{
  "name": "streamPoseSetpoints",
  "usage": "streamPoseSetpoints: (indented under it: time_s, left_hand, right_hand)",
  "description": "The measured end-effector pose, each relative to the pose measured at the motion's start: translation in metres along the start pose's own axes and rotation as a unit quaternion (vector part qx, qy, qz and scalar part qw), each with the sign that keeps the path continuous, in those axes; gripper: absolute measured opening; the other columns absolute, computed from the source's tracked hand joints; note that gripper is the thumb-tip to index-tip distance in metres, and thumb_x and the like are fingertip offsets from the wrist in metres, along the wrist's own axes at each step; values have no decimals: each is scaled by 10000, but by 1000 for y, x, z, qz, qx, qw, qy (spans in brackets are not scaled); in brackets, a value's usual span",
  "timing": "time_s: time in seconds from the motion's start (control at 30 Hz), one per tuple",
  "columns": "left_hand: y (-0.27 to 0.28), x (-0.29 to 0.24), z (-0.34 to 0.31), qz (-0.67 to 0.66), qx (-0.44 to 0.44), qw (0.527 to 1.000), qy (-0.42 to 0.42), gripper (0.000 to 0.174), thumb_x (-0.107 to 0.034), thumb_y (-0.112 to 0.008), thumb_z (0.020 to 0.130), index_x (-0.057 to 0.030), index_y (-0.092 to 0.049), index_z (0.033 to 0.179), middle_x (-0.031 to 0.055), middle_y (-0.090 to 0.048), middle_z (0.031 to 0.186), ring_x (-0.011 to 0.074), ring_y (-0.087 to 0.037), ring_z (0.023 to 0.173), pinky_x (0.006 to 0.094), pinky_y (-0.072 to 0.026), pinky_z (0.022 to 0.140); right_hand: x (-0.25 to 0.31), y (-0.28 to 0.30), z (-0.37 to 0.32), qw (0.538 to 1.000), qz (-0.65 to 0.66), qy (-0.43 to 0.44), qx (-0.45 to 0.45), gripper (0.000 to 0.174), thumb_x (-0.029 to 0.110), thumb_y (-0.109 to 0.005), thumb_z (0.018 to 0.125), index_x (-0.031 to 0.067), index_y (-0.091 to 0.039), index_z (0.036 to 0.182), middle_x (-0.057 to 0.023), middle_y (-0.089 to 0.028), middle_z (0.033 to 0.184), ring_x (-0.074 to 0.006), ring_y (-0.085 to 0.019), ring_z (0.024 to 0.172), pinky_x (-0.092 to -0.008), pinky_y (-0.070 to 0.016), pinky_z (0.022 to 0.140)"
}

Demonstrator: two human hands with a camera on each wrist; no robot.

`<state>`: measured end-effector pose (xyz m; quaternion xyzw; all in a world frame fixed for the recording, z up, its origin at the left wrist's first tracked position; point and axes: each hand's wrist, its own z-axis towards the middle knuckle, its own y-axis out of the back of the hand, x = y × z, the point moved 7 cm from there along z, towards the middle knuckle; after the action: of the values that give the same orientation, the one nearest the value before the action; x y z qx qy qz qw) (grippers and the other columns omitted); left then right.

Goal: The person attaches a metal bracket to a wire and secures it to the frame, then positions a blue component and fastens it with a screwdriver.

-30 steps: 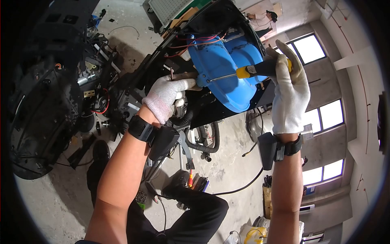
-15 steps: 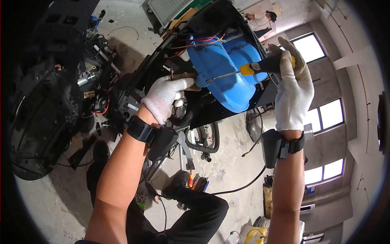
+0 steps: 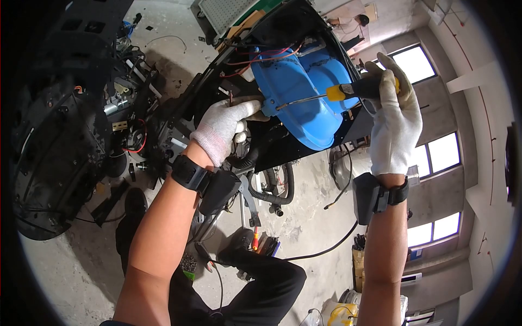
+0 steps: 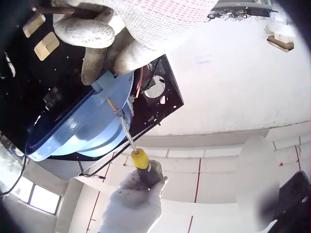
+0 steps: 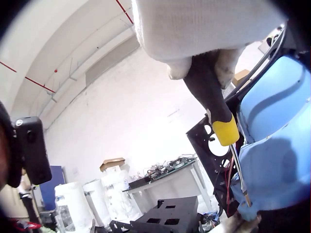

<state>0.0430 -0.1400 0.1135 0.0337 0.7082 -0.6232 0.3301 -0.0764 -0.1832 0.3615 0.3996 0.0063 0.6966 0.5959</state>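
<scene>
A screwdriver [image 3: 340, 92] with a black and yellow handle is gripped in the gloved right hand [image 3: 397, 119]; its shaft points left to a tab at the edge of the blue plastic part [image 3: 293, 103]. In the left wrist view the shaft [image 4: 127, 131] meets that tab [image 4: 104, 83]. The gloved left hand [image 3: 223, 125] pinches the tab area with its fingers, and a thin brown rod [image 3: 230, 98] stands out by its thumb. From the right wrist view, the tip lies at the blue edge beside the left fingertips [image 5: 238, 224].
A black frame [image 3: 266, 157] surrounds the blue part, with red wires [image 3: 272, 54] above it. Black machinery [image 3: 54, 136] stands at left, a corrugated hose [image 3: 272, 196] hangs below, and a cable [image 3: 321, 252] crosses the floor. Another person is partly visible at the top right.
The right hand and screwdriver have shifted slightly right, and the handle sits a little differently in the fingers. The left hand has barely moved.
</scene>
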Motion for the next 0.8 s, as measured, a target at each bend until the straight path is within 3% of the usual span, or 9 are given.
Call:
streamPoseSetpoints:
  time_s: [0.37, 0.8]
  left_hand:
    - [-2, -4, -3, 77, -40, 996, -29, 204, -230, -672, 838, -96, -622, 983, -21, -622, 820, -6, -349, 492, 156, -295, 422]
    - [1, -4, -1, 96, -50, 993, -47, 219, -248, -658, 844, -89, -615, 990, -24, -612, 801, -5, -341, 498, 166, -288, 426]
  right_hand:
    - [0, 4, 0, 1000, -5, 4, -7, 271, 195, -581, 917, 27, -609, 1128, -76, -673, 976, -100, -622, 897, -222, -481, 802]
    - [-2, 2, 2, 1000, 7, 1, -18, 286, 188, -606, 902, 28, -606, 1138, -90, -672, 993, -109, -625, 909, -223, -487, 815]
